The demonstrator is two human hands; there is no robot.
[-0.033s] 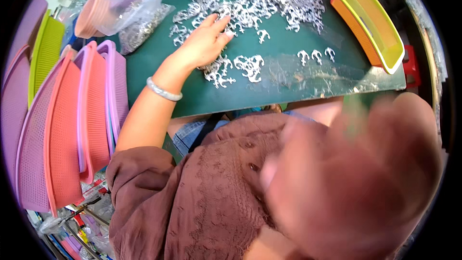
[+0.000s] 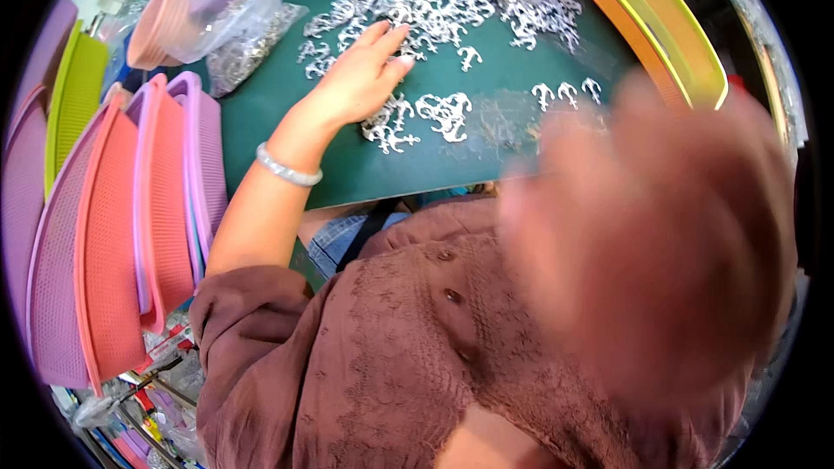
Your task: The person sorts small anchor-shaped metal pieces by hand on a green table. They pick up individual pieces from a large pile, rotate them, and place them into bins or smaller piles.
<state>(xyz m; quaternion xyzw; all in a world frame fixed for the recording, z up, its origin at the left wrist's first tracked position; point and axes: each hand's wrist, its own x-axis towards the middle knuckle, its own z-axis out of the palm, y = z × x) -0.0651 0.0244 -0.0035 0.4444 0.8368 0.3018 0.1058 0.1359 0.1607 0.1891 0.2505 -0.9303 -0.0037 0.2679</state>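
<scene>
My left hand point(image 2: 360, 74) lies over the green table at the near edge of a pile of small silvery anchor-shaped metal pieces point(image 2: 417, 0). Its fingers are stretched out, a pale bracelet is on its wrist, and whatever is under the palm is hidden. Beside its heel are two small clusters of the same anchors, one point(image 2: 389, 126) partly under the hand and the other point(image 2: 445, 115) just right of it. Three single anchors point(image 2: 567, 94) stand in a row further right. My right hand point(image 2: 647, 234) is a large reddish-brown smear close to the camera, its fingers unreadable.
A yellow-green and orange oblong basket point(image 2: 665, 30) stands at the table's right. Nested pink and purple plastic baskets point(image 2: 113, 243) line the left side. Pink stacked cups point(image 2: 156, 30) and clear plastic bags point(image 2: 248, 52) of metal pieces sit at the back left.
My blurred right hand has risen and now covers the table's right front corner and the basket's near end. The whole view has shifted slightly; my left hand stays by the pile.
</scene>
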